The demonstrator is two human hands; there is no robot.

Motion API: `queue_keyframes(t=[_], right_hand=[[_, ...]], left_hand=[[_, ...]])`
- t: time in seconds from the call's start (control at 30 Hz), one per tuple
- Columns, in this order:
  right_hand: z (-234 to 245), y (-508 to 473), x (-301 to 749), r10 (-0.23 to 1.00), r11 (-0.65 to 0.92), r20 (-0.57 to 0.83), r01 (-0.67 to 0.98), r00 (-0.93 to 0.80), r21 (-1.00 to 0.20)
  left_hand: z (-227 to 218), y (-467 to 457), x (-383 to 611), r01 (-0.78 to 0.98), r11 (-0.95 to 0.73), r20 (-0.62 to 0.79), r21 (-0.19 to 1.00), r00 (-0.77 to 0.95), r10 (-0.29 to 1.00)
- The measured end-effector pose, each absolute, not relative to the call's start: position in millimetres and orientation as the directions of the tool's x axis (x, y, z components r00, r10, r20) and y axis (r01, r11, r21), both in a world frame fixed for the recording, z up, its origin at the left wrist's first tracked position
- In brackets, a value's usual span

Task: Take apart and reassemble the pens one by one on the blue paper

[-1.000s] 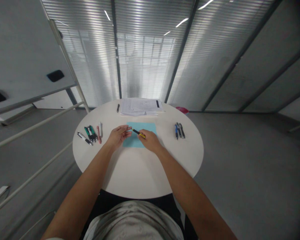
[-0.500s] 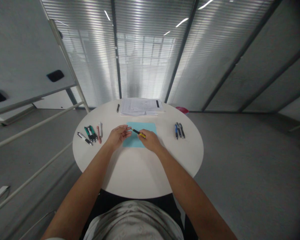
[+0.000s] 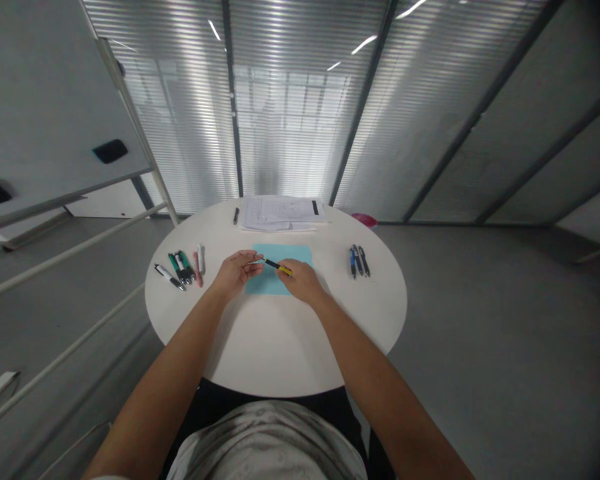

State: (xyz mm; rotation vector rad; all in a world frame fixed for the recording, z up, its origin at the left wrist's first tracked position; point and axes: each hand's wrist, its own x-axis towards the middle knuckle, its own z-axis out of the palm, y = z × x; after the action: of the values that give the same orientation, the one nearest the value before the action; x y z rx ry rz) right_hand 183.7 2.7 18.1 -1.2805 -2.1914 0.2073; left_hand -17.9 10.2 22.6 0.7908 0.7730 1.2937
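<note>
The pen [image 3: 277, 267] is slim, black along the middle and yellow at its right end, with a small light band near the left end; it slants over a blue sheet [image 3: 266, 286], its left end farther from the person. The right hand [image 3: 300, 283] grips the yellow part. The left hand [image 3: 234, 272] has its fingers loosely bent at the other end; whether they pinch anything, I cannot tell. The sheet's far edge and near edge both show, its left side partly under the left hand. White tabletop runs between the forearms to the near rim of the round table [image 3: 275, 360], close to the person's shirt [image 3: 267, 440]. On the left, a cluster of pens [image 3: 181, 267] lies near the left hand, leaving a narrower gap than on the right, where three pens [image 3: 358, 261] lie well apart from the right hand, near the rim. Beyond the sheet, a strip of tabletop separates it from stacked papers [image 3: 280, 215], with a dark pen [image 3: 237, 216] just beside them.
</note>
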Motion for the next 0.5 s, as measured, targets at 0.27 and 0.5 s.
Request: queue_keyframes(t=[0.27, 0.5], right_hand=[[18.3, 3.9, 184.7, 0.843, 0.507, 0.379, 0.798, -0.381, -0.325], [20.7, 3.4, 183.0, 0.842, 0.499, 0.353, 0.836, -0.407, -0.229]], left_hand=[[19.1, 10.4, -13.0, -0.346, 0.005, 0.0, 0.938, 0.013, 1.0], [15.5, 10.3, -8.6, -0.109, -0.086, 0.088, 0.99, 0.018, 0.996]])
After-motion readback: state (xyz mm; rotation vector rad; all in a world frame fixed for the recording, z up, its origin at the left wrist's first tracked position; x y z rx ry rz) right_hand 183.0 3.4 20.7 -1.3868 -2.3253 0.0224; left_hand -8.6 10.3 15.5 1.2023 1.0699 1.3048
